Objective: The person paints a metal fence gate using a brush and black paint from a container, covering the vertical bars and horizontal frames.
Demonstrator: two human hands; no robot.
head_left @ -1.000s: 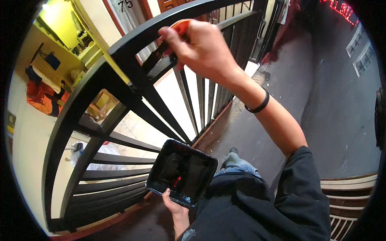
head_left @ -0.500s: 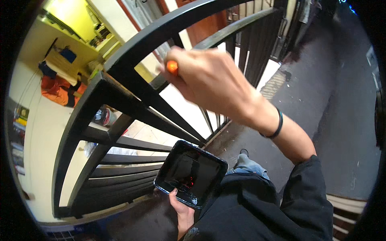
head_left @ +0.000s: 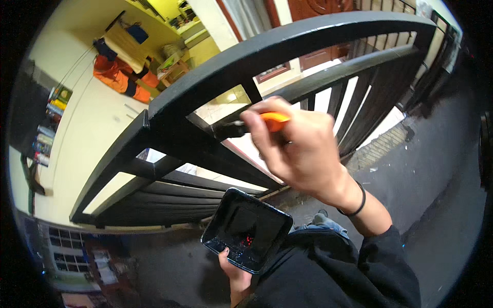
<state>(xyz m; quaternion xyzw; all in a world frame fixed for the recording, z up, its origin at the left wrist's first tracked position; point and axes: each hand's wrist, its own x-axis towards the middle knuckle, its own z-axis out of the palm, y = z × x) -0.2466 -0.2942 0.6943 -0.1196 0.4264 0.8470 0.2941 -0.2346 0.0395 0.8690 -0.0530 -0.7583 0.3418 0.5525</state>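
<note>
My right hand is closed around the orange handle of a paintbrush. The brush's dark bristles are at a slat of the black gate, just under its curved top rail; whether they touch is hard to tell. A dark band circles my right wrist. Lower down, my left hand grips the near rim of a square black tray, thumb on the inside and the other fingers hidden beneath. Dark, glossy paint coats the tray's inside, with small red glints on it.
The gate's slats spread across the middle. Beyond it are a yellow wall, orange clothing hanging up, a wooden door and a shelf of small containers. Dark pavement lies at right; a grate-like strip borders it.
My right hand has moved right and lower in the picture and turned, so the brush head now shows against the gate. The view has shifted; my left hand still holds the tray.
</note>
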